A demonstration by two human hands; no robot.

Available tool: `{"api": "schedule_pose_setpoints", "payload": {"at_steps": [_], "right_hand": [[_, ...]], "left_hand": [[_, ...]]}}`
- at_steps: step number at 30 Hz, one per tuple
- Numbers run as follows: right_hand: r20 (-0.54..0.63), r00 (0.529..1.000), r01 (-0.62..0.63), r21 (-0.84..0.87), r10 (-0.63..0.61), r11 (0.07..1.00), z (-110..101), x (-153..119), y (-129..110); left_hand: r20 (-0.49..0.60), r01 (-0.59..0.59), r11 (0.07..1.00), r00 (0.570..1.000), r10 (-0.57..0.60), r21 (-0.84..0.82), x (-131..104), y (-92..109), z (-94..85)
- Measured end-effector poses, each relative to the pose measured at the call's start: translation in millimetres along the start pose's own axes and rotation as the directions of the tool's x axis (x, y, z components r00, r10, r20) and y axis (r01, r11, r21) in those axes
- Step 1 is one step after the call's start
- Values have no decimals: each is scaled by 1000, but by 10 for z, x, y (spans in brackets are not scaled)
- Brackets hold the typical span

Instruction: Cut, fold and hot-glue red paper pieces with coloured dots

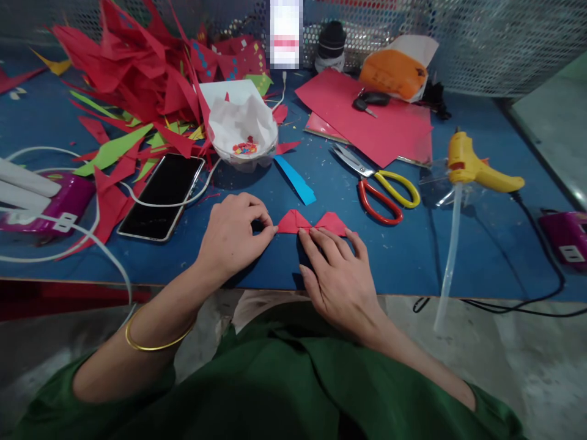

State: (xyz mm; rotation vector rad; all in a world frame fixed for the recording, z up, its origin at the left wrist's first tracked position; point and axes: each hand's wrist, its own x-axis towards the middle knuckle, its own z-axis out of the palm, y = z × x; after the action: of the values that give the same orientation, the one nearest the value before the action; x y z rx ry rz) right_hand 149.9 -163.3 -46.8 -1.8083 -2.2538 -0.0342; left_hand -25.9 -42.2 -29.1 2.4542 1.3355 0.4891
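Note:
A folded red paper piece, shaped like a bow, lies flat on the blue table near its front edge. At its left tip, my left hand pinches the paper between thumb and forefinger. My right hand rests with stretched fingers along the lower edge of the bow's middle and right half, covering part of it. Just beyond the bow lies a blue paper strip. Scissors with one red and one yellow handle lie open to the right of it.
Red paper scraps pile up at the back left. A paper-lined bowl holds small colourful bits. A phone with a white cable lies left. Red sheets carry keys. At right stands a yellow glue gun with a cord.

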Motion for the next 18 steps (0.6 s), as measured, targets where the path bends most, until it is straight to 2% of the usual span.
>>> {"api": "schedule_pose_setpoints", "payload": {"at_steps": [5,8,10,12,14,16,18], "right_hand": [[20,1000,8,-21,-8,1000,-11,18,1],[27,1000,9,-15,-9,1000,-19,21,7],[29,1000,9,-11,-9,1000,-17,19,9],[29,1000,10,-12,-9,1000,-9,16,9],[25,1000,8,-18,-7,1000,1,12,8],[24,1000,6,-23,-5,1000,7,7,6],[23,1000,7,-25,-6,1000,10,4,5]], "left_hand": [[-13,-18,1000,1000,18,-6,-17,-16,-11],[-137,-13,997,990,24,77,-105,42,-28],[-213,-81,982,970,116,168,-189,110,-18],[-155,-250,937,944,292,244,-267,186,20],[-70,-368,881,912,405,298,-323,253,72],[-24,-406,846,897,441,344,-358,304,110],[19,-401,833,904,426,380,-388,336,114]]}}
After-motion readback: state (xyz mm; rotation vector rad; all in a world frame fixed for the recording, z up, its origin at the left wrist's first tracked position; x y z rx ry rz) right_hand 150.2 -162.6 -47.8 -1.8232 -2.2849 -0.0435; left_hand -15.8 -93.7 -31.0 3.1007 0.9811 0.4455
